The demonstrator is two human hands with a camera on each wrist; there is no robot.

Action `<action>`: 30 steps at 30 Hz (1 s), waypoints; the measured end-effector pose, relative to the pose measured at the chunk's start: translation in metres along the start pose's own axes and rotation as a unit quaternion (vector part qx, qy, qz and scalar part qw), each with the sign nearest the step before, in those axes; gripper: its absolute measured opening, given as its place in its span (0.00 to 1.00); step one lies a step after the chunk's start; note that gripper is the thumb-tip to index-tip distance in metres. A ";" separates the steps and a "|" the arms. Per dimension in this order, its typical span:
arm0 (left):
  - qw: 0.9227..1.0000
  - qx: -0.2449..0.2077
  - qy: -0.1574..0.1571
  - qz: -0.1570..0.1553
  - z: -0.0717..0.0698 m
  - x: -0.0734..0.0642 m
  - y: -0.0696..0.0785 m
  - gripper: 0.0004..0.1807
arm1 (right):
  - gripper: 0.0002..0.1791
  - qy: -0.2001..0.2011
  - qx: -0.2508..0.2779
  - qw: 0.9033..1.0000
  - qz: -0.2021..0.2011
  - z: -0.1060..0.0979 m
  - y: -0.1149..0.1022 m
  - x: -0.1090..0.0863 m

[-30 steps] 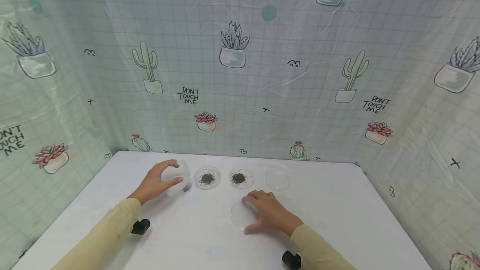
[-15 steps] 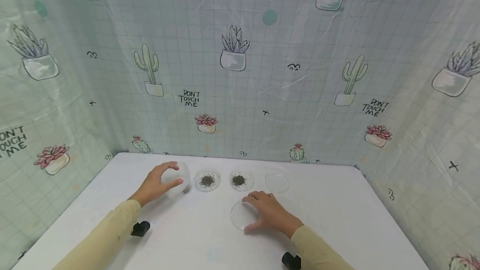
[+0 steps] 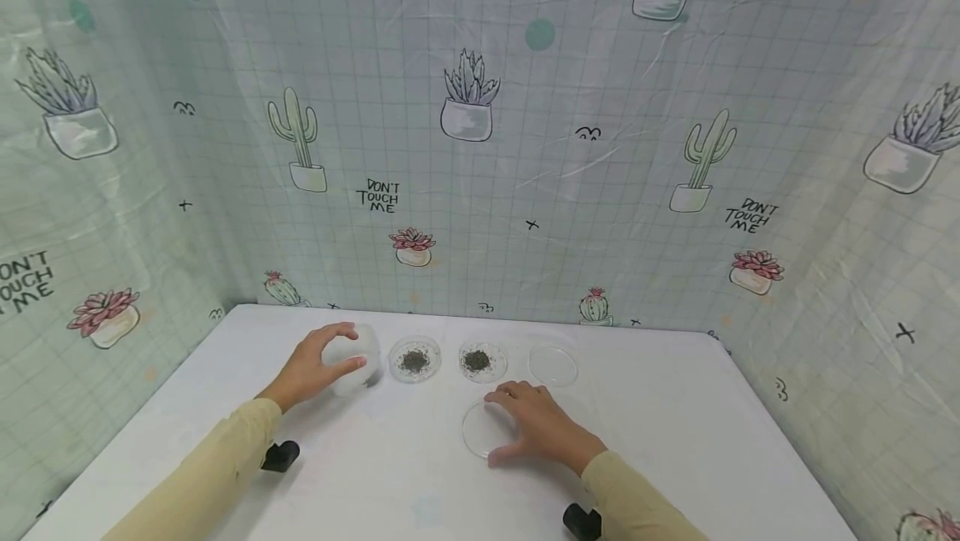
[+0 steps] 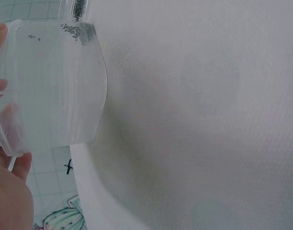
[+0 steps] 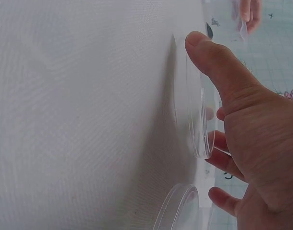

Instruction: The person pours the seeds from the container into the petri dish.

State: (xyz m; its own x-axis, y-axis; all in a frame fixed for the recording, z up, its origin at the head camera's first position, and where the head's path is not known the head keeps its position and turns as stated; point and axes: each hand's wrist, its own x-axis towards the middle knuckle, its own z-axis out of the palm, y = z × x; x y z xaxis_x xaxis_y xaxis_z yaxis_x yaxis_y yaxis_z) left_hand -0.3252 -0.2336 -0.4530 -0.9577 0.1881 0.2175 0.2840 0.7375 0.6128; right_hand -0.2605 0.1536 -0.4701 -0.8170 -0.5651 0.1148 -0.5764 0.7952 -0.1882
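My left hand (image 3: 303,370) grips the rim of a translucent plastic tub (image 4: 50,86), tipped on its side at the back left. Dark flakes cling inside one corner of it in the left wrist view. Thumb and fingers of my right hand (image 3: 536,424) span a clear petri dish (image 3: 483,431) at mid-table, holding it by its edge. Behind it stand two petri dishes with small heaps of dark dried flakes, the left dish (image 3: 394,363) beside the tub and the middle dish (image 3: 501,363). A third dish (image 3: 553,366), with nothing seen in it, completes the row on the right.
A white table (image 3: 675,424) carries everything. Behind it hangs a cactus-printed curtain (image 3: 480,191), which also runs along both sides. Black wrist-camera mounts sit under the forearms, one at the left wrist (image 3: 281,456) and one at the right wrist (image 3: 582,522).
Hands, tub and dishes keep their places. Only the head view has tilted slightly upward since the earliest frame.
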 end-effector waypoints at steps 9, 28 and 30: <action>1.000 -0.001 0.005 0.012 0.000 -0.001 -0.001 0.26 | 0.45 0.005 0.003 1.000 0.003 -0.002 -0.002 0.001; 1.000 -0.011 -0.008 0.020 0.000 -0.001 -0.002 0.27 | 0.46 0.014 0.005 1.000 0.003 -0.005 0.000 0.002; 1.000 -0.012 -0.008 0.017 0.001 -0.001 -0.002 0.27 | 0.45 0.012 0.008 1.000 0.004 -0.005 0.000 0.002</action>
State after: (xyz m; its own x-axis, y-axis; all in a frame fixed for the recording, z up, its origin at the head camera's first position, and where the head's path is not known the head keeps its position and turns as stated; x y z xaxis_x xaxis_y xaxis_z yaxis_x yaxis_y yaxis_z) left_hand -0.3246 -0.2346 -0.4549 -0.9480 0.2233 0.2268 0.3175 0.7143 0.6237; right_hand -0.2621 0.1535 -0.4652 -0.8220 -0.5527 0.1372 -0.5695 0.7961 -0.2047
